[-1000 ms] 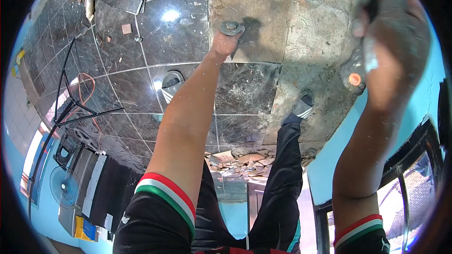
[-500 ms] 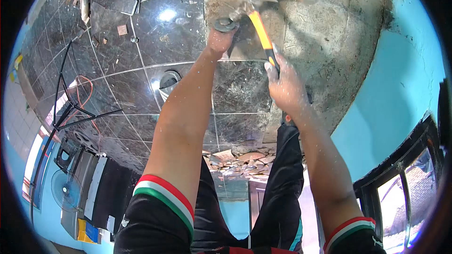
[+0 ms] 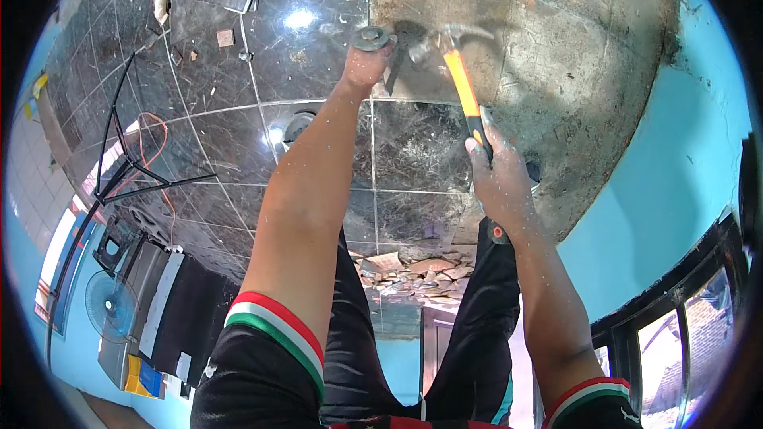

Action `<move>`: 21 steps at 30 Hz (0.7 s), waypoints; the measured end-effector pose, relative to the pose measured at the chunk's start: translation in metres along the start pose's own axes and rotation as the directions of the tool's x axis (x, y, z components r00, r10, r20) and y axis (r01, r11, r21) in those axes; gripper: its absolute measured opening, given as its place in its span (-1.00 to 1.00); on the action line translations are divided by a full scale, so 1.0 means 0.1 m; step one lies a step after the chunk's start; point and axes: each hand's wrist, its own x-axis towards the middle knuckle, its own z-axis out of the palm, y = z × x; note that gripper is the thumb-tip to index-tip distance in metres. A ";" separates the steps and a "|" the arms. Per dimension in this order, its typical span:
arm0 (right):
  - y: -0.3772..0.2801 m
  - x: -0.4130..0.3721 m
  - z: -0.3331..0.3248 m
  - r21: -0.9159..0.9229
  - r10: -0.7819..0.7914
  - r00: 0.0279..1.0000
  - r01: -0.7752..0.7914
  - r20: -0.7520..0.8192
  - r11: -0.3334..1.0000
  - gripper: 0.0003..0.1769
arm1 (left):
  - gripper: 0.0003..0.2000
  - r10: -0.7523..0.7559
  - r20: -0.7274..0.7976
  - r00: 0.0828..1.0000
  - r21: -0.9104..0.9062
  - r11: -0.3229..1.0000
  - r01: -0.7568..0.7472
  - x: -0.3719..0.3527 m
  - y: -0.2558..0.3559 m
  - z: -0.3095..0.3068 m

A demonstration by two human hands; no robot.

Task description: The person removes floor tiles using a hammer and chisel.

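Note:
My left hand (image 3: 367, 66) is closed round what looks like a chisel with a round grey hand guard (image 3: 370, 38), held against the floor at the edge of the dark tiles. Its blade is mostly hidden by the hand and shadow. In my right hand (image 3: 502, 179) is a claw hammer (image 3: 462, 83) with an orange and black handle. The hammer's head is slightly blurred, to the right of the chisel and apart from it. Dark marbled tiles (image 3: 413, 147) lie below both hands; rough bare floor (image 3: 572, 56) shows to the right.
Broken tile pieces (image 3: 417, 274) are heaped by my legs. A dark round object (image 3: 298, 125) is partly behind my left forearm. A black metal frame (image 3: 135, 163) and an orange cord (image 3: 163, 131) lie left, near a fan (image 3: 111, 306). A blue wall (image 3: 620, 191) rises at right.
The hammer's head has moved away from the chisel's top, opening a gap to its right. My left hand still grips the chisel. The whole view has shifted a little.

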 end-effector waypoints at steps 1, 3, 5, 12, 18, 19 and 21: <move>-0.06 0.02 0.01 0.001 -0.071 0.996 0.072 -0.053 0.997 -0.46 | -0.76 0.071 0.006 0.997 0.058 0.996 -0.071 0.01 -0.04 0.02; -0.25 0.09 -0.03 -0.013 -0.143 0.983 0.142 -0.112 0.990 -0.44 | -0.75 0.031 -0.016 0.999 0.019 0.999 -0.031 0.00 -0.06 0.13; -0.48 0.19 -0.10 -0.047 -0.131 0.987 0.127 -0.096 0.991 -0.44 | -0.73 0.010 0.005 1.000 0.010 1.000 -0.010 -0.03 -0.02 0.19; -0.61 0.47 -0.10 -0.222 -0.029 0.996 0.046 0.079 0.974 -0.46 | -0.71 0.073 0.004 0.997 0.062 0.995 -0.073 -0.05 0.02 0.18; -1.23 0.48 -0.75 -0.065 -0.253 0.948 0.245 -0.194 0.967 -0.52 | -0.72 0.016 0.026 1.000 0.087 0.996 -0.018 -0.04 0.03 0.17; -1.34 0.49 -0.85 -0.002 -0.311 0.900 0.326 -0.306 0.945 -0.52 | -0.73 -0.001 0.016 1.000 0.101 0.995 -0.001 -0.07 0.11 0.18; -1.61 0.51 -1.07 0.075 -0.390 0.780 0.484 -0.489 0.872 -0.52 | -0.73 -0.012 0.004 1.000 0.099 0.995 0.012 -0.10 0.21 0.17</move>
